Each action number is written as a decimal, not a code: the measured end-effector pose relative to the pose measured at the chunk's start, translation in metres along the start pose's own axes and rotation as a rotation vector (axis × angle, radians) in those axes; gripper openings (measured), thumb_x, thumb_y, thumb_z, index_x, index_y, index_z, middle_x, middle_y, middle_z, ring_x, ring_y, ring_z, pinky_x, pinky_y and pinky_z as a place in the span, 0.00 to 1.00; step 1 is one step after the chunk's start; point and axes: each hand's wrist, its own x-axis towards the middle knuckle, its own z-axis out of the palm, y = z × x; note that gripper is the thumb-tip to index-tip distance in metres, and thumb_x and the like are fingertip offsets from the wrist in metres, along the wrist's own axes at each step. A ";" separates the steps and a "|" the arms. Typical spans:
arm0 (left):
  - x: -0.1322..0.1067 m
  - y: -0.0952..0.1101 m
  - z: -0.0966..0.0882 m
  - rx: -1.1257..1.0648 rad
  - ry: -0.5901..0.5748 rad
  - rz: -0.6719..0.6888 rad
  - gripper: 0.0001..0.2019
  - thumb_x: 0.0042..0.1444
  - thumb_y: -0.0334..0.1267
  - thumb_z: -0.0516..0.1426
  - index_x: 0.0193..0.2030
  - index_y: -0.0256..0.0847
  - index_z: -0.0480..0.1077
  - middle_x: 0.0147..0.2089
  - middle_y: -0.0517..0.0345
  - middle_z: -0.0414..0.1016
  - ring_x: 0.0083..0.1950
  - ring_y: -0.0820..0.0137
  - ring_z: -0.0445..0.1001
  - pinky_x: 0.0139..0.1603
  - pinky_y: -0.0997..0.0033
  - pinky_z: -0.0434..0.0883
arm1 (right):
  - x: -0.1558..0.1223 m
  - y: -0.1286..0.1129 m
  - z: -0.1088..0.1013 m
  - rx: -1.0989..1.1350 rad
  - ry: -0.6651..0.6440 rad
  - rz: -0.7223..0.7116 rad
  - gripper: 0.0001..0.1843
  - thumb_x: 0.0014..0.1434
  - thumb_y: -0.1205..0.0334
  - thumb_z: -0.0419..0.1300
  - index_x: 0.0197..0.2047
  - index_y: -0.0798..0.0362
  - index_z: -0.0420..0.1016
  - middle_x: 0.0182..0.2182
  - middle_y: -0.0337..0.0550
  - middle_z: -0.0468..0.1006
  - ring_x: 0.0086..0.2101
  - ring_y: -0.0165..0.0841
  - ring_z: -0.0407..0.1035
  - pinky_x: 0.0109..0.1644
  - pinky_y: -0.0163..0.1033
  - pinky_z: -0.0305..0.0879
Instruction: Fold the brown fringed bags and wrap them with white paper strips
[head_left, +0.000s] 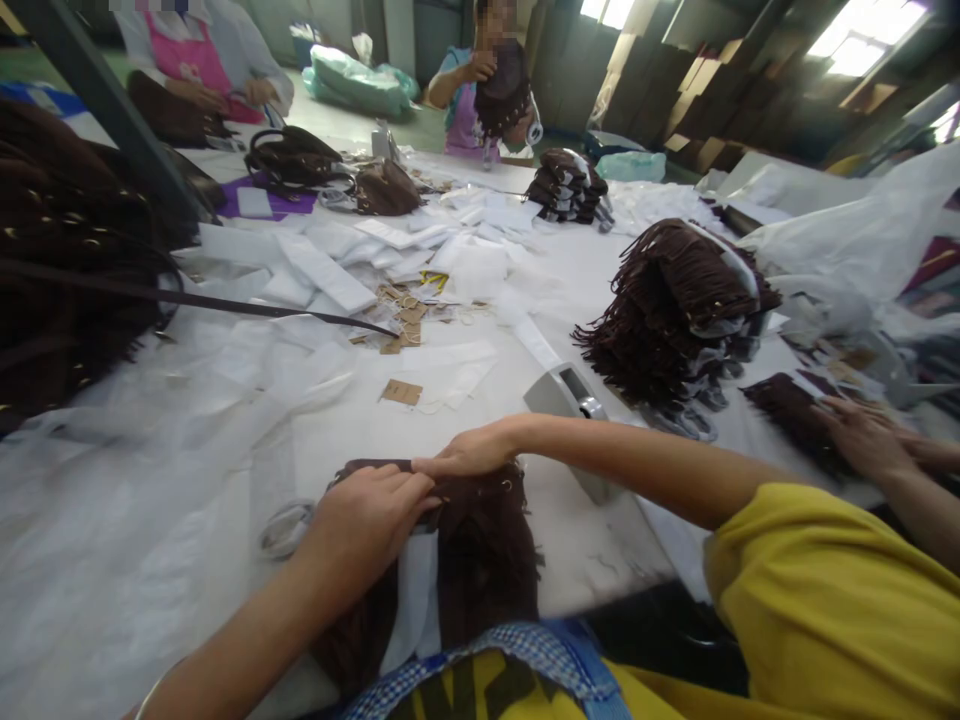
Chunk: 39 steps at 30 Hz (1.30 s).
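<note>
A dark brown fringed bag [487,560] lies on the table right in front of me. A white paper strip [416,590] runs down its middle. My left hand [375,510] has its fingers bent together over the bag's upper edge. Across from the other side comes my right hand [472,450], its fingers closed at the same edge and almost touching the left fingertips. Small metal eyelets show near the bag's top right corner. Both hands' undersides are hidden. A clear-wrapped coil [289,528] sits just left of the bag.
A tape dispenser [566,395] stands beyond my right forearm. Fringed brown bags are piled at right [675,300] and far left [67,260]. White paper strips [326,270] and card tags [401,391] litter the table. A co-worker's hand [862,435] works at right; two people stand opposite.
</note>
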 end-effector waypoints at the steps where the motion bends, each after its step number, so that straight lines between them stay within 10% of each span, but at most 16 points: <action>1: 0.000 -0.001 0.003 0.017 -0.003 -0.011 0.13 0.67 0.41 0.50 0.36 0.41 0.72 0.32 0.54 0.78 0.34 0.61 0.75 0.35 0.64 0.66 | 0.005 0.004 0.003 0.067 -0.033 0.037 0.36 0.62 0.32 0.46 0.43 0.53 0.83 0.40 0.46 0.83 0.39 0.35 0.76 0.45 0.37 0.69; 5: -0.004 -0.005 0.013 0.033 -0.047 -0.081 0.13 0.67 0.41 0.50 0.37 0.41 0.73 0.34 0.53 0.79 0.36 0.59 0.76 0.36 0.63 0.67 | 0.018 0.011 0.009 0.173 -0.041 0.009 0.43 0.65 0.31 0.36 0.40 0.54 0.83 0.39 0.47 0.83 0.38 0.34 0.76 0.44 0.36 0.68; 11: 0.000 -0.019 0.006 -0.154 -0.185 -0.286 0.12 0.66 0.45 0.50 0.44 0.46 0.74 0.38 0.57 0.80 0.38 0.63 0.77 0.38 0.67 0.68 | -0.027 -0.001 -0.002 -0.280 0.483 0.061 0.36 0.66 0.34 0.41 0.38 0.52 0.82 0.34 0.46 0.82 0.39 0.39 0.74 0.42 0.36 0.63; 15: 0.009 -0.023 0.004 -0.301 -0.205 -0.279 0.14 0.66 0.47 0.50 0.44 0.48 0.75 0.40 0.58 0.79 0.40 0.65 0.77 0.40 0.69 0.69 | -0.058 0.005 0.006 -0.211 0.370 -0.055 0.29 0.67 0.39 0.46 0.52 0.49 0.77 0.43 0.45 0.81 0.42 0.38 0.73 0.43 0.35 0.62; 23: 0.019 -0.025 0.032 -0.235 -0.071 -0.271 0.13 0.65 0.44 0.51 0.44 0.44 0.75 0.40 0.54 0.79 0.42 0.62 0.76 0.44 0.65 0.70 | -0.011 0.030 0.029 0.078 0.219 -0.151 0.31 0.53 0.35 0.62 0.41 0.57 0.79 0.28 0.37 0.77 0.30 0.32 0.69 0.32 0.32 0.60; 29: -0.007 -0.002 0.006 -0.359 0.300 -0.331 0.13 0.65 0.38 0.53 0.55 0.44 0.69 0.58 0.52 0.73 0.59 0.63 0.70 0.62 0.60 0.66 | -0.045 0.020 0.027 0.028 0.776 -0.218 0.22 0.63 0.52 0.59 0.58 0.49 0.71 0.46 0.43 0.80 0.46 0.35 0.73 0.53 0.40 0.64; 31: -0.032 0.015 0.000 -0.387 0.300 -0.239 0.13 0.64 0.36 0.54 0.54 0.44 0.69 0.60 0.51 0.71 0.61 0.62 0.69 0.63 0.59 0.66 | -0.070 0.007 0.047 -0.009 0.930 -0.291 0.18 0.66 0.53 0.56 0.56 0.50 0.72 0.50 0.46 0.78 0.51 0.35 0.71 0.58 0.41 0.63; 35: -0.094 0.044 0.014 -0.302 0.131 0.033 0.15 0.62 0.35 0.56 0.55 0.45 0.70 0.64 0.51 0.69 0.66 0.59 0.65 0.64 0.57 0.67 | -0.100 0.002 0.122 -0.230 0.748 -0.576 0.17 0.63 0.50 0.59 0.52 0.48 0.74 0.53 0.45 0.77 0.55 0.34 0.69 0.63 0.43 0.61; 39: -0.117 0.062 0.045 -0.088 0.094 0.114 0.18 0.64 0.33 0.54 0.60 0.46 0.68 0.63 0.54 0.69 0.67 0.61 0.64 0.70 0.53 0.57 | -0.097 0.034 0.175 -0.464 0.775 -0.546 0.09 0.67 0.60 0.56 0.48 0.45 0.75 0.56 0.40 0.75 0.58 0.33 0.66 0.67 0.50 0.56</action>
